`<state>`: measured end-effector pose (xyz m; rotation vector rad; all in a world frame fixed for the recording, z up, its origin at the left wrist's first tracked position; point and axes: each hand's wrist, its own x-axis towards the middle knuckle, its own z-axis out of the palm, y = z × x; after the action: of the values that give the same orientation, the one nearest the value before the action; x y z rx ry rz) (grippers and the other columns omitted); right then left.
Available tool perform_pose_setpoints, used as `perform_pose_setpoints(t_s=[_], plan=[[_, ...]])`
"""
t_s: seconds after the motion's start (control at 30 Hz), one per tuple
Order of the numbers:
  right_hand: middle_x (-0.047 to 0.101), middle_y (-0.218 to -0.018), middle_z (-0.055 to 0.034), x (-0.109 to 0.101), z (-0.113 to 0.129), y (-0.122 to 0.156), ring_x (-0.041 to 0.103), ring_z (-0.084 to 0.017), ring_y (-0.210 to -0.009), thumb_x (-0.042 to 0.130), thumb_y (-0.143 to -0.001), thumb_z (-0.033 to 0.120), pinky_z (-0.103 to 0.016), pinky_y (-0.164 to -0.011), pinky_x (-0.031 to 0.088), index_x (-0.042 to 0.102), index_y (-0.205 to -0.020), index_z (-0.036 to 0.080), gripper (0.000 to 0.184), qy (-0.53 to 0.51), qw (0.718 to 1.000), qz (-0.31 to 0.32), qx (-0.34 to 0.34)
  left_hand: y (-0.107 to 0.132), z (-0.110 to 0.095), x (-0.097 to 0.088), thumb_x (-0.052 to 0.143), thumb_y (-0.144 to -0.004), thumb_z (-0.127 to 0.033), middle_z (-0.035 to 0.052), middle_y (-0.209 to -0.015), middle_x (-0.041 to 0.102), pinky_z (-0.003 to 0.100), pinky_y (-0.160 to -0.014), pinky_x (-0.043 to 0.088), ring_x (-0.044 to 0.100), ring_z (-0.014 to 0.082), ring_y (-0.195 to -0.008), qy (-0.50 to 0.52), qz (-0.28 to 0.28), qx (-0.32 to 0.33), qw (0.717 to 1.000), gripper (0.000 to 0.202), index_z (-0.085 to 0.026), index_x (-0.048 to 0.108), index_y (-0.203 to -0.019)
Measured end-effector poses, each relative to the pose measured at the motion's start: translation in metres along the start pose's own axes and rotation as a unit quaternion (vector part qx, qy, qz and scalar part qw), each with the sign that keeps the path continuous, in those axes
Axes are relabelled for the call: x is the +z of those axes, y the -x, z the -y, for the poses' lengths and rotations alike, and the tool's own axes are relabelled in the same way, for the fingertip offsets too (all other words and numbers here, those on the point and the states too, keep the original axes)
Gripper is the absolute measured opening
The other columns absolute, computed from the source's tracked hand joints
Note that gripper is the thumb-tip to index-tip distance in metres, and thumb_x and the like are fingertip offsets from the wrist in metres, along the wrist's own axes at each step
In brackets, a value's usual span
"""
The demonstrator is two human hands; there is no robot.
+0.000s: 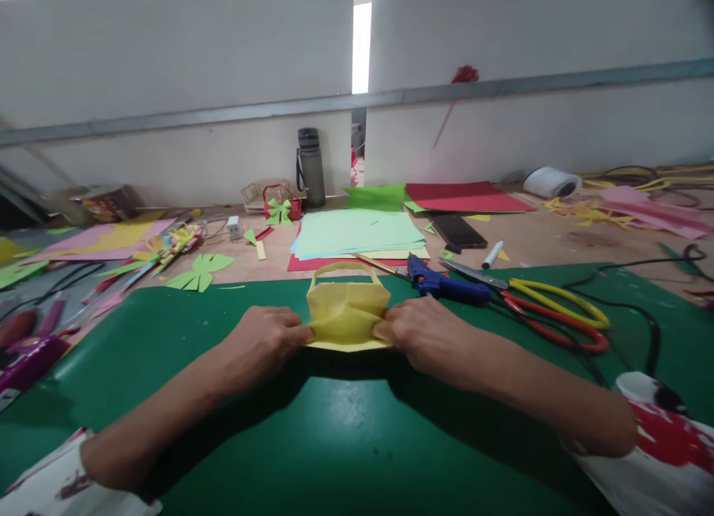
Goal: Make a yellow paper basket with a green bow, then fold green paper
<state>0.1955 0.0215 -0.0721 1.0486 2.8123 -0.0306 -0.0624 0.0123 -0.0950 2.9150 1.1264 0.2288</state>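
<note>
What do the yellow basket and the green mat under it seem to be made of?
The yellow basket: likely thin matte paper, shown by sharp folds and creases. The green mat: probably smooth plastic or vinyl, since it gives soft glossy reflections.

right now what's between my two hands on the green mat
In the head view, a yellow paper basket with a loop handle sits between the left hand and right hand; both pinch its sides.
</note>
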Motion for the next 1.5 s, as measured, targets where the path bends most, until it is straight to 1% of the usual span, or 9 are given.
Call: perform_pose_setpoints(t_s=[0.2,0.33,0.43,0.5,0.57,0.73,0.83,1.27,1.5], plan=[[0.067,-0.075,-0.0077,0.017,0.008,0.000,0.061,-0.021,-0.068,0.054,-0.073,0.002,-0.030,-0.059,0.033,0.065,-0.079,0.015,0.018,0.057,0.998,-0.028,-0.025,0.005,-0.020,-0.004,0.048,-0.088,-0.015,0.0020,-0.061,0.059,0.025,-0.046,0.029,0.051,0.0166,-0.052,-0.133,0.056,-0.024,0.989,0.015,-0.018,0.061,-0.083],[0.067,-0.076,-0.0091,0.017,0.011,-0.002,0.061,-0.021,-0.067,0.055,-0.076,0.006,-0.032,-0.061,0.036,0.066,-0.078,0.014,0.014,0.059,0.997,-0.031,-0.029,0.013,-0.032,-0.010,0.046,-0.089,-0.013,0.0046,-0.067,0.060,0.028,-0.049,0.037,0.052,0.0192,-0.059,-0.210,-0.037,-0.001,0.977,0.019,-0.018,0.059,-0.102],[0.068,-0.075,-0.0086,0.016,0.010,-0.004,0.062,-0.022,-0.068,0.054,-0.077,0.006,-0.032,-0.061,0.037,0.066,-0.078,0.014,0.014,0.049,0.998,-0.033,-0.033,0.011,-0.043,-0.014,0.042,-0.092,-0.014,0.0102,-0.091,0.065,0.031,-0.063,0.048,0.057,0.0201,-0.076,-0.174,-0.111,0.064,0.976,0.023,-0.014,0.055,-0.111],[0.068,-0.075,-0.0079,0.016,0.008,-0.004,0.062,-0.021,-0.068,0.053,-0.077,0.006,-0.032,-0.061,0.036,0.066,-0.078,0.015,0.016,0.042,0.998,-0.028,-0.037,0.005,-0.050,-0.013,0.039,-0.093,-0.015,0.0121,-0.097,0.065,0.032,-0.068,0.051,0.059,0.0210,-0.082,-0.147,-0.120,0.095,0.977,0.024,-0.011,0.055,-0.109],[0.068,-0.076,-0.0076,0.016,0.006,-0.004,0.062,-0.021,-0.067,0.051,-0.079,0.006,-0.031,-0.060,0.036,0.066,-0.078,0.015,0.017,0.035,0.998,-0.028,-0.038,-0.003,-0.056,-0.009,0.038,-0.090,-0.012,0.0131,-0.093,0.066,0.033,-0.066,0.053,0.060,0.0225,-0.079,-0.142,-0.089,0.097,0.981,0.024,-0.009,0.057,-0.104],[0.067,-0.076,-0.0075,0.016,0.008,-0.002,0.061,-0.021,-0.067,0.051,-0.079,0.007,-0.031,-0.059,0.035,0.065,-0.078,0.015,0.016,0.009,0.999,-0.015,-0.042,-0.017,-0.062,0.005,0.045,-0.083,-0.008,0.0108,-0.088,0.065,0.032,-0.066,0.054,0.061,0.0214,-0.076,-0.095,0.068,0.045,0.992,0.017,-0.014,0.057,-0.094],[0.067,-0.078,-0.0083,0.016,0.010,0.000,0.061,-0.021,-0.069,0.051,-0.079,0.007,-0.031,-0.059,0.034,0.065,-0.080,0.015,0.016,-0.006,0.999,-0.017,-0.040,-0.022,-0.063,0.007,0.047,-0.082,-0.006,0.0088,-0.085,0.065,0.032,-0.062,0.054,0.060,0.0210,-0.072,-0.057,0.121,0.018,0.991,0.014,-0.015,0.055,-0.087],[0.066,-0.086,-0.0087,0.023,0.006,0.003,0.059,-0.022,-0.077,0.051,-0.080,0.009,-0.033,-0.062,0.033,0.065,-0.094,0.017,0.021,-0.042,0.997,-0.038,-0.049,-0.030,-0.057,0.006,0.044,-0.080,-0.003,0.0049,-0.075,0.062,0.030,-0.061,0.048,0.056,0.0198,-0.067,-0.037,0.090,0.002,0.995,0.018,-0.019,0.052,-0.080],[0.069,-0.087,-0.0074,0.010,0.015,-0.004,0.062,-0.022,-0.076,0.055,-0.086,0.034,-0.029,-0.054,0.030,0.067,-0.095,0.020,0.021,-0.101,0.993,-0.016,0.055,-0.031,-0.054,0.005,0.048,-0.078,-0.004,0.0049,-0.076,0.065,0.029,-0.058,0.047,0.060,0.0211,-0.069,-0.034,0.121,-0.025,0.992,0.017,-0.019,0.052,-0.085]])
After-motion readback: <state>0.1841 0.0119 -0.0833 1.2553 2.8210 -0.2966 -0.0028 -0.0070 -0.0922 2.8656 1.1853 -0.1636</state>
